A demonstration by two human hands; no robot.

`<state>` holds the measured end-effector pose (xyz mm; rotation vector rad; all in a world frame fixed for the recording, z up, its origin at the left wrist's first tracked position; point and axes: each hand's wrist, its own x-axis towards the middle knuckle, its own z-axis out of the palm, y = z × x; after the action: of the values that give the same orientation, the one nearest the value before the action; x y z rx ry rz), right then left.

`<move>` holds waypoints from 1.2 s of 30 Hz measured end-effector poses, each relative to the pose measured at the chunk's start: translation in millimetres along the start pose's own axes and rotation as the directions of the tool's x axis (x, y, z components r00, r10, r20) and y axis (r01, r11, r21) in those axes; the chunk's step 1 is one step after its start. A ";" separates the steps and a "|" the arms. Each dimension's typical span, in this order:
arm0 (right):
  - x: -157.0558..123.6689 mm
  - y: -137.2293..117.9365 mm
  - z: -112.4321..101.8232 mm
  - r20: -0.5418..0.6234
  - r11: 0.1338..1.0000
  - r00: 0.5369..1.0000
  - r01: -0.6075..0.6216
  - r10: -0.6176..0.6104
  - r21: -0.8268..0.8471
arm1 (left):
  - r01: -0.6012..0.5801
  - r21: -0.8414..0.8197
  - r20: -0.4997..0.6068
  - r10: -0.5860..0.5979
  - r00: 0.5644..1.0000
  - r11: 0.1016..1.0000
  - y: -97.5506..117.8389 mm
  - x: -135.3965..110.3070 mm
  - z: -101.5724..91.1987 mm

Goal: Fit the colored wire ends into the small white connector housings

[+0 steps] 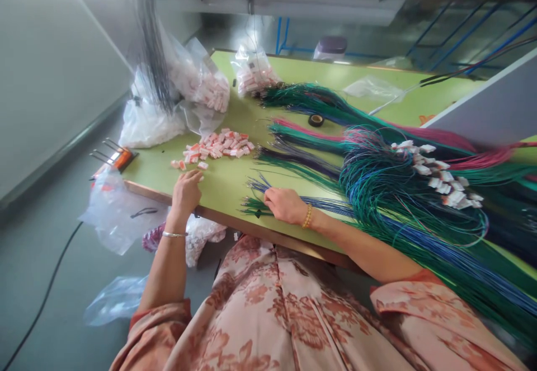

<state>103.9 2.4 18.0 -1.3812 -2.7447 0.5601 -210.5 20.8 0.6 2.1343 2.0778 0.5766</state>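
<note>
My left hand (pixel 187 190) rests near the front edge of the green table (pixel 226 183) with its fingers curled inward. It lies just below a scatter of small white and orange connectors (pixel 218 146), and whatever it holds is hidden. My right hand (pixel 284 204) lies on the ends of a bundle of blue and green wires (pixel 255 202), fingers bent and pinched onto the wire tips. Long bundles of green, blue, purple and pink wires (pixel 377 186) fan out to the right. Some of them end in white connectors (pixel 440 178).
Clear plastic bags of connectors (pixel 210 88) stand at the table's far left, another bag (pixel 254 71) behind them. A roll of black tape (pixel 316 120) lies mid-table. An orange tool (pixel 119 158) sits at the left corner. Plastic bags (pixel 115 214) and a black cable (pixel 46 292) are on the floor.
</note>
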 end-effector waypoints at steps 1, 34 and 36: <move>-0.9 0.6 0.5 0.000 1.000 1.000 0.012 -0.012 -0.026 | 0.014 0.003 0.004 -0.014 1.000 1.000 -1.7 -0.9 -1.1; -2.7 -11.3 -7.0 -0.359 0.695 0.919 0.151 0.164 0.703 | 0.521 -0.776 0.564 -0.020 0.826 -0.357 132.3 -39.7 26.1; -3.5 -11.0 -7.0 -0.361 0.692 0.918 0.153 0.165 0.705 | 0.529 -0.777 0.566 -0.013 0.824 -0.341 132.9 -39.9 24.8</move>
<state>98.8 -4.2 28.6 -1.1158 -1.8430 1.0729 -76.8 -21.6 14.5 0.4548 0.8607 1.1179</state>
